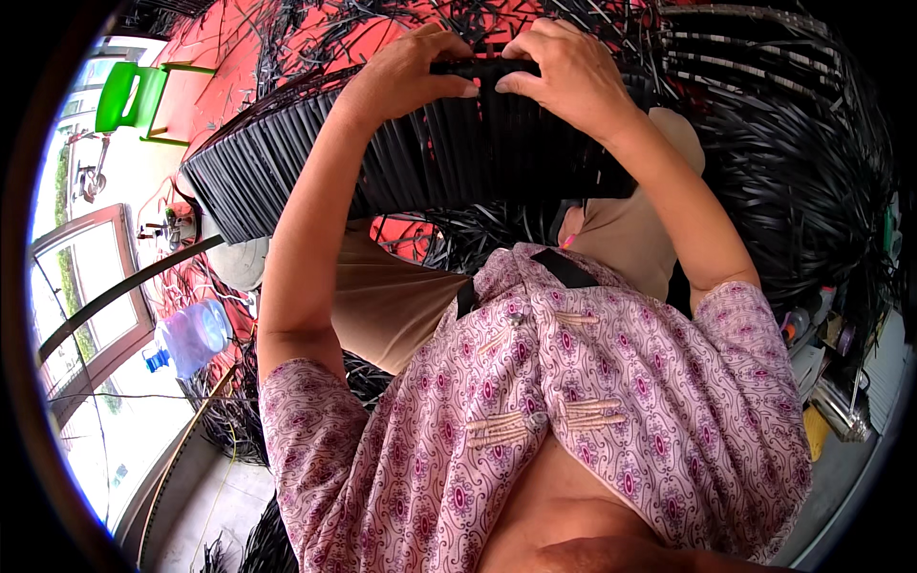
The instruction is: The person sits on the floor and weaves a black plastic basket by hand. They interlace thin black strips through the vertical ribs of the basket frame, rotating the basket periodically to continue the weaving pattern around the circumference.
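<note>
A long black frame wrapped side by side in flat strips lies across my lap, slightly bowed in this view. At its far edge, my left hand is closed, with thumb and fingers pinching a black strip. My right hand pinches the same dark edge a short way to the right, thumb towards my left thumb. Only a small gap separates the two thumbs. Whether one strip or several layers lie under the fingers is hard to make out.
Loose black strips pile up thickly at my right and litter the red floor ahead. To the left are a green chair, a large clear water bottle and a glass door. A metal flask stands at the right.
</note>
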Action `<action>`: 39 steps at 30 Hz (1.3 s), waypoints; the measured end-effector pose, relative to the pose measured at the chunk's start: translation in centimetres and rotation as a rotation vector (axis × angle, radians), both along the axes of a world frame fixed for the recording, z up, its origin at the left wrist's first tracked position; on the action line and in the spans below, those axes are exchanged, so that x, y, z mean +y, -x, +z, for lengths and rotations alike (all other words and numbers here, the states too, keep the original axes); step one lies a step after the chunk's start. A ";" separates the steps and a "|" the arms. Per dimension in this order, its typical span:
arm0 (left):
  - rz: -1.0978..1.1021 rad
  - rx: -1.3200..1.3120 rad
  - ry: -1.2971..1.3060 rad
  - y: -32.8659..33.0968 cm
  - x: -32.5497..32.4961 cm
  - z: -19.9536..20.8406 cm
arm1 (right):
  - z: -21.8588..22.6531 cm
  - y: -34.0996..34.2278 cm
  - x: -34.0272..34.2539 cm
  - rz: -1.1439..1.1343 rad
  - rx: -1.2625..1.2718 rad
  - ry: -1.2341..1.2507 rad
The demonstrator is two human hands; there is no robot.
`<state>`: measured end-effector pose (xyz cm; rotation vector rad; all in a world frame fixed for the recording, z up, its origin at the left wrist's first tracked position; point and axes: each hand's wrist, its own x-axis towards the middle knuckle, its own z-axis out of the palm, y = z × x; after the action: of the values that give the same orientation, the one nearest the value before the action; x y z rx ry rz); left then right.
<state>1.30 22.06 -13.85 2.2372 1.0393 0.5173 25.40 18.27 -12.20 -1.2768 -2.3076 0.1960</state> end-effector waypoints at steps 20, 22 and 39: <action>0.000 -0.117 -0.317 -1.2 -1.5 -0.4 | 0.5 1.8 1.3 -0.041 0.086 0.280; -0.007 -0.122 -0.384 -1.2 -1.7 -0.3 | 0.0 1.7 1.1 -0.026 0.085 0.230; 0.071 -0.051 0.116 4.5 -0.3 -0.2 | 0.4 6.2 1.9 0.053 0.007 0.185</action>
<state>-3.22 21.77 -14.02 2.0816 1.0978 0.5274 19.20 20.20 -11.77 -1.3007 -2.3631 0.4406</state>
